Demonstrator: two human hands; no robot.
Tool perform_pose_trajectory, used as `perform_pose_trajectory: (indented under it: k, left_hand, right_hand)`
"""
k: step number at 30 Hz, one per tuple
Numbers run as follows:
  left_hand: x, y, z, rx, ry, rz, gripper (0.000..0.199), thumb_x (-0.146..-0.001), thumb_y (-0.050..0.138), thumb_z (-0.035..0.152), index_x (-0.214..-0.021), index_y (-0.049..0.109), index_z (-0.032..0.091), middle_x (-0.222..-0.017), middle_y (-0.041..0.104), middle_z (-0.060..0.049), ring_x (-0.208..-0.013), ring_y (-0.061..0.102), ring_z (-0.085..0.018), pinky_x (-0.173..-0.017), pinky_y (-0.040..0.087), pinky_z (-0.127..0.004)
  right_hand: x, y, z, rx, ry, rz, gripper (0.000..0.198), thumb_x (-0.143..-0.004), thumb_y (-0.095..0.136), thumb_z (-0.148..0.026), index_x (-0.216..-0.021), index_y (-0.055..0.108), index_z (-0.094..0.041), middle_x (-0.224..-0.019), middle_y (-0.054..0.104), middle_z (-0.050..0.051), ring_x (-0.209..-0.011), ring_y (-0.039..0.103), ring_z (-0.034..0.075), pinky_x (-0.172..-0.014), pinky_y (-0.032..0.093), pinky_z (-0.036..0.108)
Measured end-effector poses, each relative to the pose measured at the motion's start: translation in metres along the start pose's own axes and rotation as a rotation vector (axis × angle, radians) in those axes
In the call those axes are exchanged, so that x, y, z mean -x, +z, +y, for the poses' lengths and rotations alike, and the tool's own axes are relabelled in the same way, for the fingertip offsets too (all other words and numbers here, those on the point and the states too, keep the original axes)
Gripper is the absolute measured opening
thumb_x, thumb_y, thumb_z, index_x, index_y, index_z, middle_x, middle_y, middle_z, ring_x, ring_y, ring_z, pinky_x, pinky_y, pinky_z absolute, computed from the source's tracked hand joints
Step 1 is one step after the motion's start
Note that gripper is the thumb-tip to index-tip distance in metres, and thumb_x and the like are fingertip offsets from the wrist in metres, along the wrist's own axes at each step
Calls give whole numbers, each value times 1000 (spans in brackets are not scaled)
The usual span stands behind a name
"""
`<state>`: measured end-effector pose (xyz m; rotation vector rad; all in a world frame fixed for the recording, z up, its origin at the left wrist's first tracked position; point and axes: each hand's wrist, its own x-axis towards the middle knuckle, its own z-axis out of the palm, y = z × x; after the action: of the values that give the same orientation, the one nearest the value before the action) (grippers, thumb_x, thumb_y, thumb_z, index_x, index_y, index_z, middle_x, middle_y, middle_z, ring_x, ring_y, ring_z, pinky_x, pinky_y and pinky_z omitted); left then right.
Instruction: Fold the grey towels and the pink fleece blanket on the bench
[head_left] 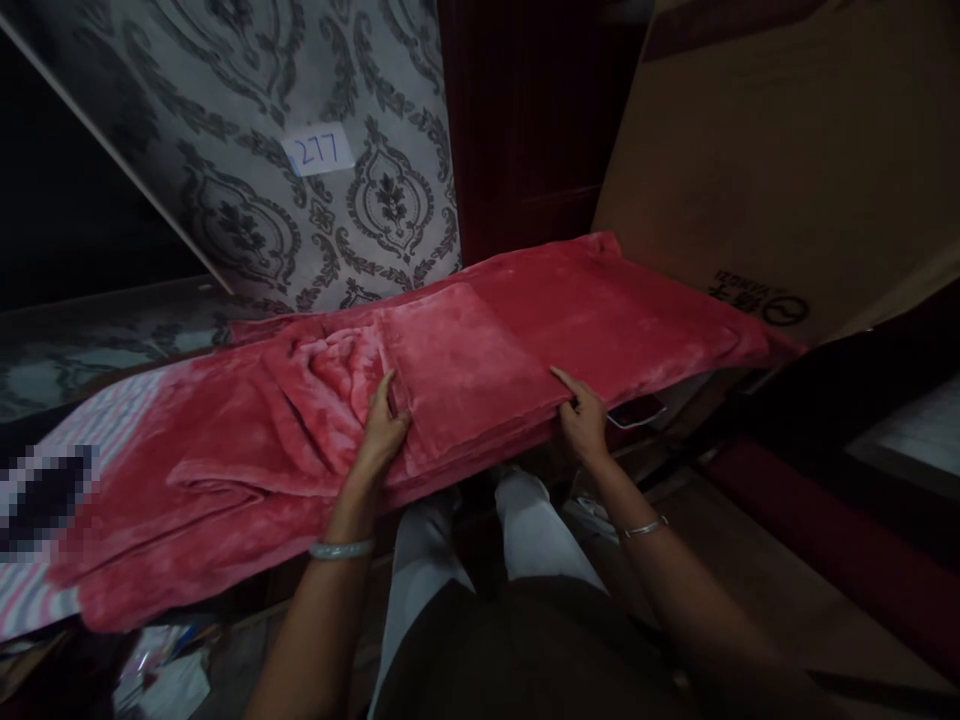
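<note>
A red plush blanket (pixel 577 300) lies lengthwise across in front of me, with a lighter folded flap (pixel 465 360) at its middle and bunched wrinkles left of that. My left hand (pixel 386 428) touches the flap's left edge, index finger and thumb apart. At the flap's right front corner rests my right hand (pixel 585 415), its index finger stretched along the cloth and its other fingers partly curled. Neither hand shows anything lifted. What supports the blanket is mostly hidden under it.
Striped cloth (pixel 112 420) shows at the blanket's left end. Behind stand a patterned panel (pixel 397 190) with a card (pixel 321 150) reading 277, and a large cardboard box (pixel 780 150) at right. My legs (pixel 525 520) are close to the front edge. Plastic packaging (pixel 169 680) lies lower left.
</note>
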<state>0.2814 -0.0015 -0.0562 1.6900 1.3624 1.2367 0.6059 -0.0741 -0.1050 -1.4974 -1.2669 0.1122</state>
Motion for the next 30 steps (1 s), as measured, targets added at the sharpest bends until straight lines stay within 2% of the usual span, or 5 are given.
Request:
perform_pose_trajectory:
  k: [8,12,18,24,30]
  left_hand:
    - [7,5,19,-135,60,59,86,-68,69,11,-149,42,26,-151,45,-9,-146,35,-32,-123,30,-51]
    - [23,7,42,-400,229,99,68,-74,63,11,-140,55,22,-161,32,-12,-149,27,-39,-123,24,-59]
    - [63,39,74,-638,547,-244,55,-84,56,15,-138,58,24,-142,59,-13,-138,45,-34,-118,30,-55]
    - [80,93,77,-840,500,-272,86,-80,67,19,-157,31,27,-144,51,-19,-125,52,-36,-103,42,-54]
    - [67,104,76,-832,414,-233,61,-83,51,14,-144,50,14,-123,61,-21,-107,56,-35,-89,46,-50]
  right_hand:
    - [-5,-1,0,-104,87,-24,61,-71,46,-21,-127,71,-17,-116,74,9,-90,66,21,-87,54,37]
    - [-8,-4,-1,-164,170,-59,61,-72,48,-25,-128,69,-18,-108,75,7,-83,65,20,-81,55,36]
    - [-19,-15,-13,-300,311,-143,68,-68,55,-25,-135,63,-15,-104,74,7,-67,63,16,-69,57,33]
    - [-34,-28,-42,-607,520,-315,83,-68,59,-25,-149,48,-17,-65,64,-5,-51,63,13,-52,55,24]
    - [-47,-35,-58,-707,511,-437,82,-69,64,-28,-149,48,-22,-64,64,-5,-54,64,14,-51,54,24]
